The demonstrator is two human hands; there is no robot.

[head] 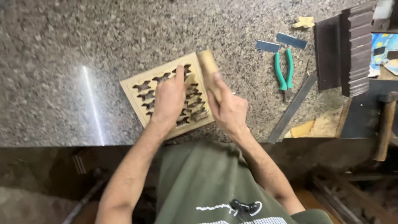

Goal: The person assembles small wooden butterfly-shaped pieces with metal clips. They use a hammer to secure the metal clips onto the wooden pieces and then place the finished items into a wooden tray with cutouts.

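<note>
Hard to make out what exactly sat under the left hand (168, 99), since the palm covered the middle of the wooden board (137, 103). The left fingers (179, 74) were pressed together and flat on the board's face, fingertips up near its far edge. The board itself was a pale, squarish slab of thin wood lying tilted on the speckled granite worktop (62, 54), full of dark cut-out shapes (143, 86) that looked a bit like little birds or stars, in rows. Couldn't count them, too many were hidden.

The right hand (228, 110) was wrapped around a round wooden handle (208, 68), fingers curled shut on it. Only the blunt light-brown end stuck out past the fingers, lying along the board's right edge. Whatever was on the other end was buried in the palm, so I couldn't tell what tool it was.

Off to the right of the right fingers, well apart: green-handled pliers (283, 72), 2 small flat grey metal pieces (280, 42), a long flat metal strip (292, 108), and a small pale cut-out (303, 22) beyond those. A stack of dark ribbed metal (344, 49) got cut off at the frame edge, and a hammer (383, 124) with a wooden handle only partly showed.
</note>
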